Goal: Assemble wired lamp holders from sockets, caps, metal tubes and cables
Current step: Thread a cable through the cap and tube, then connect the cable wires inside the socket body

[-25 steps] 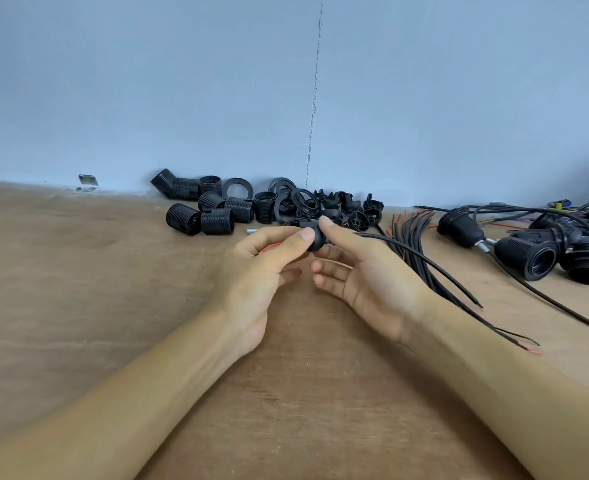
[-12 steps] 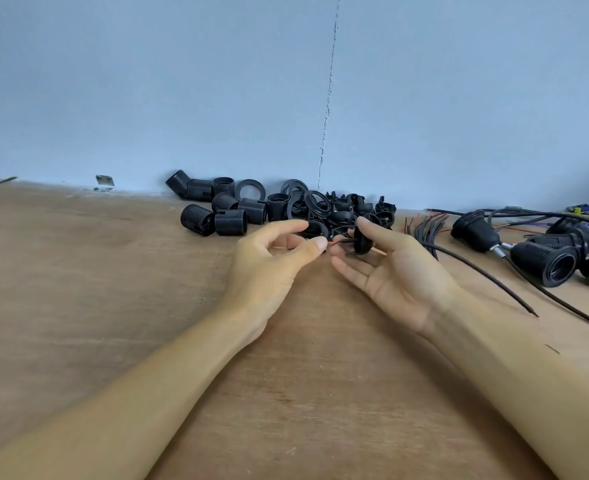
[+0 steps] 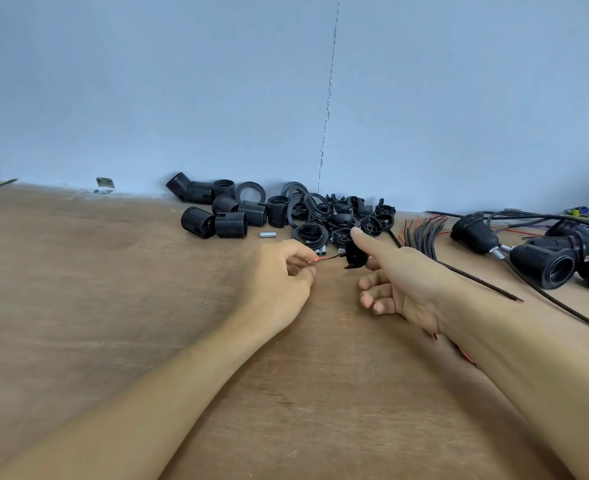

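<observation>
One black cap [image 3: 354,255], strung on one black cable [image 3: 480,284], hangs mid-worktop between two hands. The right hand [image 3: 400,278] holds the cap, and the left hand [image 3: 279,271] pinches the cable's red wires [image 3: 324,259]. About eight threaded sockets [image 3: 230,224] lie at the far edge of the brown wooden worktop [image 3: 113,306], under a pale blue wall [image 3: 182,81].

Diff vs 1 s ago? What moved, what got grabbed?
The hands, together on the black cap a second ago, have drawn apart: the left hand now pinches the red wire ends, pulling them leftward out of the cap, which the right hand holds. Parts pile, cable bundle and finished holders lie as before.
</observation>
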`<state>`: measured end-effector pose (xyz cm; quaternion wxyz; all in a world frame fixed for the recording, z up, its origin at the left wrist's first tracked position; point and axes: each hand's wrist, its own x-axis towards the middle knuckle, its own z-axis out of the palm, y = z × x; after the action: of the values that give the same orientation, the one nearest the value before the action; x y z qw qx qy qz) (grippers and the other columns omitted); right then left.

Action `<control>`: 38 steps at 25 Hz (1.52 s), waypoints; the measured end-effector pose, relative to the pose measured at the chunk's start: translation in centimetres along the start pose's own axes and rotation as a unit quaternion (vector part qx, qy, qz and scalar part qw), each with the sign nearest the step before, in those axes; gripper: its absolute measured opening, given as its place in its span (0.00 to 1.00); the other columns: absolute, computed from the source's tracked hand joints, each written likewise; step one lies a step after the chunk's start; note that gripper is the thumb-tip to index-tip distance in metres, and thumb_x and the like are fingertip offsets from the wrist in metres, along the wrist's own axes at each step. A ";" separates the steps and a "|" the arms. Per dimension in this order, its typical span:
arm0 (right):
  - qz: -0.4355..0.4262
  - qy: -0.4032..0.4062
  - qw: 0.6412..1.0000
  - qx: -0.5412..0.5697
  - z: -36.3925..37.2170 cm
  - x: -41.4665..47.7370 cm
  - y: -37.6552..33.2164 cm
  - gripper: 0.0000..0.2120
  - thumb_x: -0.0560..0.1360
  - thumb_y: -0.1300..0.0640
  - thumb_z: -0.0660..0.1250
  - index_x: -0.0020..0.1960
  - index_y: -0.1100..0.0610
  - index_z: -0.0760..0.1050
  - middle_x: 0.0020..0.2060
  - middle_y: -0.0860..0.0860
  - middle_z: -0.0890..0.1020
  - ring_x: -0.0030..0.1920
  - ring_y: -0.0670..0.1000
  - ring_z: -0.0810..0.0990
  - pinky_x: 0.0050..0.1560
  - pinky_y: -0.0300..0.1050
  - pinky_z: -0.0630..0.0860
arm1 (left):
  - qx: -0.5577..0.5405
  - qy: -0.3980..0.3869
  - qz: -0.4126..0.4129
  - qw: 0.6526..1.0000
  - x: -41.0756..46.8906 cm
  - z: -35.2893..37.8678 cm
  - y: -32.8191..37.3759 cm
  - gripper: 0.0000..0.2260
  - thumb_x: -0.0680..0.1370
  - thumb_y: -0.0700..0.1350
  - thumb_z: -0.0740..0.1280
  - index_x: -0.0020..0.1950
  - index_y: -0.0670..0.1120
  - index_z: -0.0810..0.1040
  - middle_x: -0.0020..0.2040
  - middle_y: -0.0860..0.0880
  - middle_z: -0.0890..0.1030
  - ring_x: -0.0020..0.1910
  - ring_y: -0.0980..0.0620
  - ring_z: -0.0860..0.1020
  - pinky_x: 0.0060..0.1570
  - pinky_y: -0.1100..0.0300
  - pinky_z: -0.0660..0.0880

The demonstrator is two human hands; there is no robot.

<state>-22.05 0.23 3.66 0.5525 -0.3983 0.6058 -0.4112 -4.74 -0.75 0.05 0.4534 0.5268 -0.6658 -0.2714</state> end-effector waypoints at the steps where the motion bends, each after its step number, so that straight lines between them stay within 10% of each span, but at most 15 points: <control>1: 0.012 0.000 1.000 -0.018 0.0 -0.2 -0.1 0.26 0.75 0.33 0.66 0.47 0.58 0.70 0.23 0.52 0.75 0.20 0.50 0.75 0.19 0.37 0.70 | 0.007 -0.006 0.004 1.000 0.0 0.1 0.0 0.13 0.76 0.35 0.73 0.43 0.55 0.83 0.38 0.58 0.82 0.37 0.66 0.78 0.38 0.75 0.70; 6: -0.105 0.011 0.990 -0.095 0.5 -0.5 0.3 0.21 0.77 0.38 0.68 0.40 0.56 0.73 0.25 0.50 0.76 0.21 0.48 0.73 0.21 0.38 0.68 | 0.033 -0.008 0.006 0.999 -0.1 0.2 0.3 0.12 0.74 0.36 0.71 0.43 0.54 0.85 0.33 0.62 0.80 0.35 0.68 0.77 0.36 0.75 0.70; 11: -0.419 0.075 0.797 -0.429 0.8 0.4 1.9 0.11 0.76 0.54 0.71 0.58 0.49 0.80 0.53 0.44 0.80 0.56 0.45 0.75 0.62 0.46 0.70 | 0.028 -0.006 0.009 1.000 0.2 0.2 0.1 0.14 0.73 0.32 0.70 0.45 0.52 0.84 0.40 0.56 0.84 0.35 0.63 0.77 0.38 0.70 0.72; 19: -0.420 0.034 0.800 -0.427 0.0 1.7 2.3 0.09 0.79 0.59 0.69 0.58 0.55 0.84 0.55 0.48 0.82 0.55 0.46 0.78 0.54 0.26 0.66 | 0.207 0.153 0.007 0.966 2.8 -1.7 -1.8 0.19 0.73 0.32 0.66 0.60 0.48 0.80 0.58 0.48 0.75 0.60 0.43 0.71 0.56 0.56 0.69; 24: -0.410 0.071 0.808 -0.418 -0.4 1.8 2.4 0.05 0.79 0.57 0.69 0.53 0.53 0.83 0.49 0.45 0.79 0.49 0.43 0.75 0.47 0.25 0.66 | 0.382 0.101 -0.037 0.918 5.1 -3.0 -2.3 0.25 0.75 0.40 0.67 0.73 0.47 0.71 0.76 0.45 0.67 0.70 0.39 0.64 0.66 0.48 0.62; 38: -0.418 0.096 0.830 -0.356 -0.2 1.8 2.2 0.03 0.79 0.55 0.68 0.46 0.51 0.79 0.45 0.45 0.80 0.47 0.42 0.76 0.43 0.26 0.66 | 0.297 0.133 0.031 0.945 3.9 -3.3 -2.2 0.19 0.77 0.49 0.73 0.66 0.45 0.75 0.62 0.45 0.78 0.64 0.41 0.71 0.62 0.47 0.68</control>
<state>-22.41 -0.66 1.03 0.0861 -0.7414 0.5358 -0.3948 -0.96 -4.70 0.91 0.3690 0.6479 -0.6658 0.0261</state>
